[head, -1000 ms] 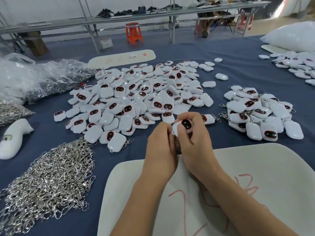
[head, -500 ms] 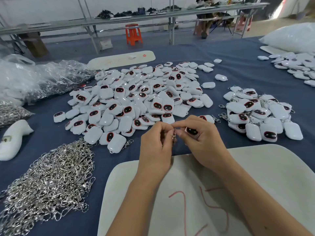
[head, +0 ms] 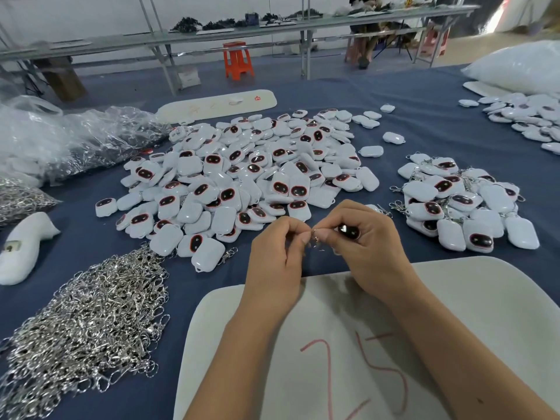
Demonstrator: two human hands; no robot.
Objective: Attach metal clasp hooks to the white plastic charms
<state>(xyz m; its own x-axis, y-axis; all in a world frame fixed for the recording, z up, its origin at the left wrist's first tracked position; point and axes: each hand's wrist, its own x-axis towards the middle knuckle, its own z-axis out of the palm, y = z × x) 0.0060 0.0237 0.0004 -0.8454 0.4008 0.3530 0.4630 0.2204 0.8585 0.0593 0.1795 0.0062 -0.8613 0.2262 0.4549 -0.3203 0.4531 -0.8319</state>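
The white plastic charm with a dark oval face [head: 348,231] sits gripped in the right hand [head: 360,247], above the tabletop's near centre. The left hand [head: 278,256] pinches a small silver metal clasp hook [head: 315,238] against it. The attaching step appears underway; next the hook likely needs threading through the charm's loop.

A blue cloth [head: 424,125] covers the table across the whole frame. At the bottom centre lies a white board [head: 485,298] with red handwriting on it. A second, long white board [head: 212,106] lies at upper centre. Crumpled clear plastic bags [head: 60,137] fill the upper left, and a white moulded object [head: 21,253] sits at the left edge. A bulging white sack [head: 521,68] rests at upper right. Behind the table stand an orange stool [head: 238,60] and long metal benches [head: 242,34].
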